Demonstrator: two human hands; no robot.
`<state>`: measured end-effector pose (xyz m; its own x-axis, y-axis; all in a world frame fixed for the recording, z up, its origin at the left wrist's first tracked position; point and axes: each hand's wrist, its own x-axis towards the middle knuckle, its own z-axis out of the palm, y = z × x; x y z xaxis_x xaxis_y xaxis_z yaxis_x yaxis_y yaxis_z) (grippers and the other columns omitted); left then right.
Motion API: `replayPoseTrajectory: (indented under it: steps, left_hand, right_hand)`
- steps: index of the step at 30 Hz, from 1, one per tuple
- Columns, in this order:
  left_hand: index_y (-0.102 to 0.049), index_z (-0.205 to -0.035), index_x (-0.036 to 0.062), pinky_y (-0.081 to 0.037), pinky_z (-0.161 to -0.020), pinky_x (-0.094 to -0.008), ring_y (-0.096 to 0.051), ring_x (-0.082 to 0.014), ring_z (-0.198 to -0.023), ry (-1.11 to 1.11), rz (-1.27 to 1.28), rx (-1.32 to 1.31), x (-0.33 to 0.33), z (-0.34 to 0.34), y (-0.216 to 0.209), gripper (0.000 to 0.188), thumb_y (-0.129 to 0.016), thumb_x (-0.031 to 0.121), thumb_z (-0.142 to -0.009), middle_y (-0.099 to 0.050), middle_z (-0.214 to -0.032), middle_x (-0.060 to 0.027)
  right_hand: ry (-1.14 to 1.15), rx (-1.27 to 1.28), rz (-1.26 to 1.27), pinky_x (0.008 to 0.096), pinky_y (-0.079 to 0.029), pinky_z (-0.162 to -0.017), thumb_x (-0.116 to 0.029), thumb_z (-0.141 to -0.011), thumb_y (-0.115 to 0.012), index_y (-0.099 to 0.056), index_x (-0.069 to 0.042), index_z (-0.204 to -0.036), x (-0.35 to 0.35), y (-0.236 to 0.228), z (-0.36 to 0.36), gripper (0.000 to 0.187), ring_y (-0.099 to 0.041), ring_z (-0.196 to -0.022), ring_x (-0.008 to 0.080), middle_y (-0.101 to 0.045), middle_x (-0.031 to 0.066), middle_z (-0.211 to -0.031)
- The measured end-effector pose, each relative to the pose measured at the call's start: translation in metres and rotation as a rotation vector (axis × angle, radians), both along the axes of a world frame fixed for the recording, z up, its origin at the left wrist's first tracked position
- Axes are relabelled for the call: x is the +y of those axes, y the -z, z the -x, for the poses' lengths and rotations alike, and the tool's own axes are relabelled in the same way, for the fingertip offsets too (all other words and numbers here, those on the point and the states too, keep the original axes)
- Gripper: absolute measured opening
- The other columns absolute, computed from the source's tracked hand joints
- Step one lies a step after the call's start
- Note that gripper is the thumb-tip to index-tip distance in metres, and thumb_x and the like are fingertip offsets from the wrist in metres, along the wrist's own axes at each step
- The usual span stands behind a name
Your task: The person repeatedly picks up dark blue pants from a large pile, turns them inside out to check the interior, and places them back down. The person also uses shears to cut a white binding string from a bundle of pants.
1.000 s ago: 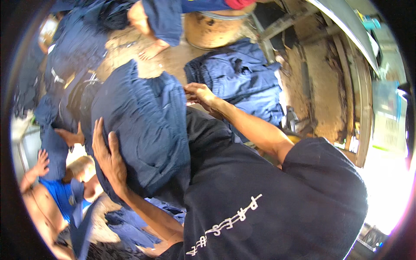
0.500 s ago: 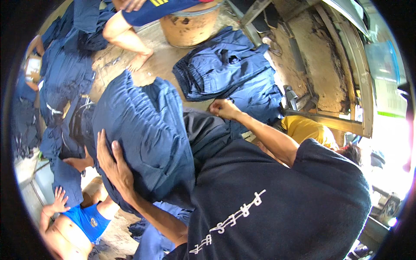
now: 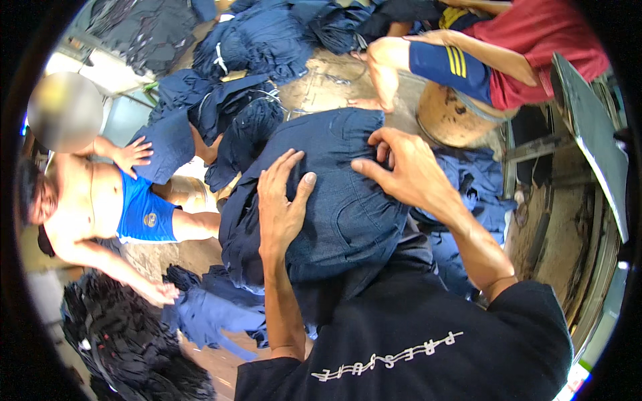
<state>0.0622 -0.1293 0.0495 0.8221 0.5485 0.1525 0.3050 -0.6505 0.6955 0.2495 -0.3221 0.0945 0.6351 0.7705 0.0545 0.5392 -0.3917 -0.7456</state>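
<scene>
I clasp a thick bundle of dark blue denim garments point(image 3: 341, 200) against my chest, above my black shirt point(image 3: 414, 334). My left hand point(image 3: 281, 207) lies flat on the bundle's front with its fingers spread and pressing. My right hand point(image 3: 401, 170) curls over the bundle's upper right edge, its fingers hooked into the fabric. Both forearms rise from the lower edge of the picture.
A person in blue shorts point(image 3: 144, 214) sits at the left and handles blue cloth point(image 3: 167, 147). Another person in a red top point(image 3: 535, 47) sits on a round wooden stump point(image 3: 455, 120). Heaps of blue garments point(image 3: 254, 40) lie on the floor beyond, a black heap point(image 3: 127, 341) lower left, and a grey board point(image 3: 588, 134) on the right.
The view has swung round and the bundle sits higher before me. My right hand has shifted from the bundle's far side onto its top edge. My left hand stays pressed on it.
</scene>
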Motion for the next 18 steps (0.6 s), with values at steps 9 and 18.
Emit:
replayPoseTrajectory:
  steps: [9,18]
  left_hand:
    - [-0.069,-0.125,-0.0083,-0.058,-0.099,-0.0432,-0.076,-0.0398,-0.111,0.015,0.115,-0.011,-0.024,-0.008,-0.061,0.068,-0.088,0.048,-0.091,-0.075,-0.118,-0.0288]
    - [-0.072,-0.108,-0.0037,-0.055,-0.071,-0.0332,-0.072,-0.0158,-0.081,-0.049,0.469,-0.242,-0.008,-0.009,-0.051,0.018,-0.065,0.001,-0.093,-0.078,-0.093,-0.0117]
  right_hand:
    - [-0.4,0.927,-0.557,0.0395,-0.04,-0.124,0.007,-0.097,-0.05,-0.048,-0.002,-0.155,0.024,-0.012,0.023,0.059,-0.056,-0.149,0.0283,-0.066,0.0214,-0.15]
    - [-0.451,0.219,-0.515,0.0443,-0.048,-0.116,0.014,-0.09,-0.055,-0.066,-0.002,-0.126,0.039,-0.02,0.035,0.041,-0.066,-0.136,0.0302,-0.073,0.0155,-0.135]
